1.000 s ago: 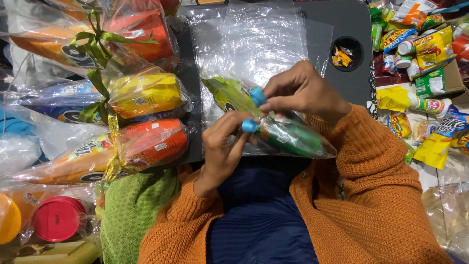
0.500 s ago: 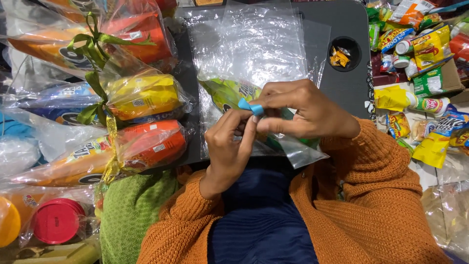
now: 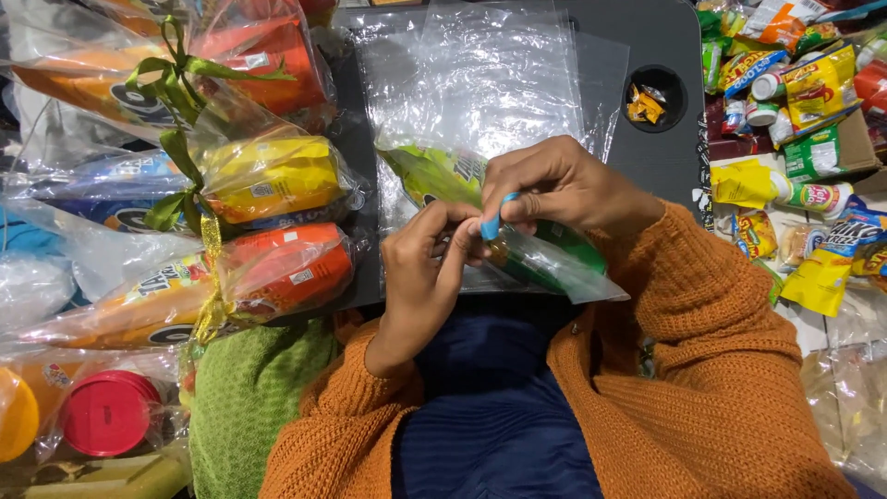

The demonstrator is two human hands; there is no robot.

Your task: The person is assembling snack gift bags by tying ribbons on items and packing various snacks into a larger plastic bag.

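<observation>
Both hands have closed in over the clear bag on the black tray: the right hand now pinches a small blue piece, the left hand pinching beside it, hiding the green packet more.

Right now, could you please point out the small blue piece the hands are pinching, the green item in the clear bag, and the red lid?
blue piece (image 3: 490,225), head view, its middle, between fingertips.
green item (image 3: 575,251), head view, its bagged end.
red lid (image 3: 103,413), head view, its top.
</observation>
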